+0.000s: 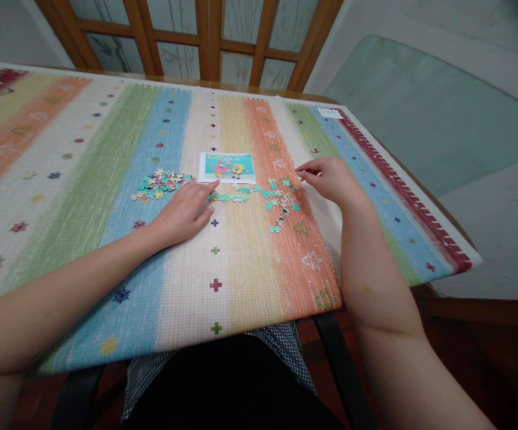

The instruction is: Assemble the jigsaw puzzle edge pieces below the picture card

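Note:
My left hand rests on the tablecloth with its fingers stretched out and thumb apart. Its index fingertip is at the lower edge of a white card printed with a cartoon scene. Just below the card lies a joined strip of puzzle pieces, close to that hand. Beyond the left knuckles is a heap of loose puzzle pieces, partly covered by the hand. My right hand hovers in a pinch right of scattered puzzle pieces; what is between its fingertips is too small to make out.
A striped tablecloth covers the table. A small white label lies near the far right edge. Behind stand wood-framed glass doors, and a pale green panel is at the right. The near table edge meets my lap.

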Motion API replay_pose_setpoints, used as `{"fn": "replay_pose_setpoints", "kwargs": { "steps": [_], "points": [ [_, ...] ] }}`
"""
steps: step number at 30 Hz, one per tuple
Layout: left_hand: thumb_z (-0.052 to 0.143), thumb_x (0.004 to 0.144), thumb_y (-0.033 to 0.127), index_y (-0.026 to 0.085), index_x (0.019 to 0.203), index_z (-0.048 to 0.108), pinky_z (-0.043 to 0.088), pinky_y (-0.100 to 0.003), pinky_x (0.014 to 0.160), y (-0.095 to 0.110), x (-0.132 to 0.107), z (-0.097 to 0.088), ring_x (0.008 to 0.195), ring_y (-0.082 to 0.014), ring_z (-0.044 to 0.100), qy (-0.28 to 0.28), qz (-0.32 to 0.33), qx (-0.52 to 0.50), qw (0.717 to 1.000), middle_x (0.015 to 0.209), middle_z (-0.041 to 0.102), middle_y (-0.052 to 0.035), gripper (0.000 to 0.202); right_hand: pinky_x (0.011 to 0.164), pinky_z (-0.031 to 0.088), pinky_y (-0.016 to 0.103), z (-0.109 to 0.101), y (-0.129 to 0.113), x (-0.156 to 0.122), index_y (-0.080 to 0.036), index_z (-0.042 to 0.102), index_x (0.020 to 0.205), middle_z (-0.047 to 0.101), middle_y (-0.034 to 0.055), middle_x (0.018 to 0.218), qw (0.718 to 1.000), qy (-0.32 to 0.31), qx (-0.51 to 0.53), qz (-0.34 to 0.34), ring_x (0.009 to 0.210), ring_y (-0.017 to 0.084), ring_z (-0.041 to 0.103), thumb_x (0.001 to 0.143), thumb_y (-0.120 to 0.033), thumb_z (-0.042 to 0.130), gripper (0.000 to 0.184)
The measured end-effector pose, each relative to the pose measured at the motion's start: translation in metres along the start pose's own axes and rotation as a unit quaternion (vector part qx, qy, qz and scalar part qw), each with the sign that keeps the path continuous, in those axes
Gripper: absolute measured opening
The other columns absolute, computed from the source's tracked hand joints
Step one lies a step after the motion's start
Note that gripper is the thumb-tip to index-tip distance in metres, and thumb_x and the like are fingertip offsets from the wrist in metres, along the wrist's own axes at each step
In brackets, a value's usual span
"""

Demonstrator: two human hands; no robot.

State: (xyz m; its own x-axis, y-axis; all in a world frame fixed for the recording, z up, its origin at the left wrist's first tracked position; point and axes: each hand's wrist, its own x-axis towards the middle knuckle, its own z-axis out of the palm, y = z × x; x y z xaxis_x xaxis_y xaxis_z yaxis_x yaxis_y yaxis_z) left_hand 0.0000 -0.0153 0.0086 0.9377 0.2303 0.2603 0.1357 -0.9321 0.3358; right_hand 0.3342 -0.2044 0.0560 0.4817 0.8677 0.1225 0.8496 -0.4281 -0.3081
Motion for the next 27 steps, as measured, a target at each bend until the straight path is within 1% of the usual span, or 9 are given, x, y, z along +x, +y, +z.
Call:
{"fn": "replay_pose_setpoints", "kwargs": {
  "steps": [4,6,8,12,17,23,27],
  "points": [
    [0.046,0.103,0.031,0.013,0.158,0.037,0.034,-0.054,0.122,0.000,0.000,0.000,0.134,-0.0329,0.052,-0.002,-0.004,-0.003,1.000,0.144,0.058,-0.0183,0.059,0.074,0.050,0.038,0.001,0.004,0.000,-0.023,0.084,0.098,0.080,0.0115,0.096,0.993,-0.080,-0.066,0.048,0.085,0.026,0.070,0.089,-0.035,0.070,0.021],
    [0.046,0.103,0.031,0.013,0.158,0.036,0.034,-0.055,0.122,0.000,0.000,0.000,0.134,-0.0327,0.052,-0.004,-0.006,-0.003,1.000,0.145,0.058,-0.0181,0.059,0.071,0.048,0.035,0.003,0.005,0.000,-0.023,0.084,0.094,0.079,0.0105,0.091,0.989,-0.107,-0.079,0.060,0.082,0.025,0.069,0.087,-0.034,0.074,0.017],
    [0.046,0.103,0.031,0.012,0.158,0.036,0.034,-0.054,0.122,0.000,0.000,0.000,0.134,-0.0324,0.052,-0.006,-0.005,0.002,1.000,0.144,0.058,-0.0182,0.059,0.069,0.047,0.035,0.005,0.004,0.001,-0.023,0.084,0.094,0.079,0.0099,0.090,0.989,-0.111,-0.084,0.059,0.081,0.024,0.068,0.087,-0.033,0.075,0.016],
    [0.045,0.104,0.032,0.011,0.157,0.036,0.034,-0.053,0.122,-0.001,0.000,0.001,0.134,-0.0318,0.053,-0.002,0.000,0.012,1.000,0.144,0.059,-0.0184,0.058,0.068,0.046,0.034,0.007,0.000,0.001,-0.021,0.084,0.095,0.080,0.0105,0.094,0.988,-0.111,-0.087,0.061,0.080,0.023,0.068,0.086,-0.031,0.075,0.016],
    [0.045,0.104,0.032,0.011,0.158,0.036,0.034,-0.053,0.123,-0.001,0.000,0.001,0.135,-0.0321,0.052,-0.003,0.000,0.013,1.000,0.145,0.058,-0.0183,0.058,0.071,0.049,0.035,0.007,-0.004,0.002,-0.019,0.083,0.095,0.080,0.0108,0.095,0.988,-0.116,-0.082,0.064,0.083,0.024,0.070,0.085,-0.026,0.075,0.014],
    [0.046,0.103,0.031,0.014,0.158,0.036,0.035,-0.055,0.121,0.000,0.001,0.001,0.135,-0.0324,0.052,-0.003,0.001,0.005,1.000,0.146,0.058,-0.0180,0.058,0.074,0.050,0.033,0.004,-0.010,0.001,-0.017,0.081,0.095,0.080,0.0110,0.097,0.987,-0.130,-0.066,0.071,0.083,0.023,0.070,0.087,-0.023,0.074,0.012],
    [0.046,0.103,0.031,0.011,0.157,0.037,0.035,-0.054,0.122,-0.001,0.001,0.001,0.135,-0.0326,0.052,0.002,0.005,0.002,1.000,0.145,0.058,-0.0193,0.058,0.076,0.051,0.033,0.003,-0.011,0.001,-0.018,0.079,0.096,0.079,0.0103,0.097,0.987,-0.127,-0.062,0.071,0.085,0.023,0.070,0.086,-0.022,0.074,0.012]
  ]
}}
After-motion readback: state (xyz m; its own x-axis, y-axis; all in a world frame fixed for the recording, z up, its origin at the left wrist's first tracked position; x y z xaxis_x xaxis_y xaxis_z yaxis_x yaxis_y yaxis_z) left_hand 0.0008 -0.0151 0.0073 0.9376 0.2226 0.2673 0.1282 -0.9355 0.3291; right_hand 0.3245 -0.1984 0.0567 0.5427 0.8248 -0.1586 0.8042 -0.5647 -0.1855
